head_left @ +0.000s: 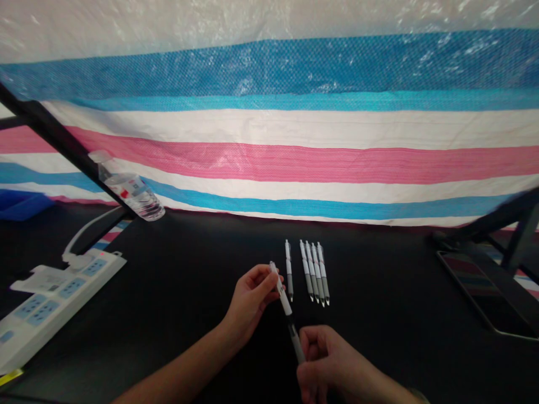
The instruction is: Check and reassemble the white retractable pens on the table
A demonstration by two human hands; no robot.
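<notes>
Above the near middle of the black worktop (189,269), a white-and-grey retractable pen (285,303) slants between two bare hands. The left hand (244,306) pinches the white barrel near its top, thumb against fingers; the right hand (332,362) has its fingers curled around the grey lower end. A narrow dark stretch (290,321) shows between white and grey, so the two sections look parted, though what bridges them is too small to make out.

That gap is the likeliest source of trouble. Should the hands drift out of line, the sideways load would fall on the slim middle and could bend it or jam the sections askew. A slack pinch on the smooth barrel might let it slip and roll; a sudden tug could jerk the halves apart and spill any loose inner part onto the dark surface, where a small piece would be hard to spot.

Crowding is the other risk. One lone pen (288,269) lies just beside the left fingertips, so a small swing could knock it towards the row of four pens (315,272) to its right. All five look alike, and a nudge could muddle the row with the lone one.
</notes>
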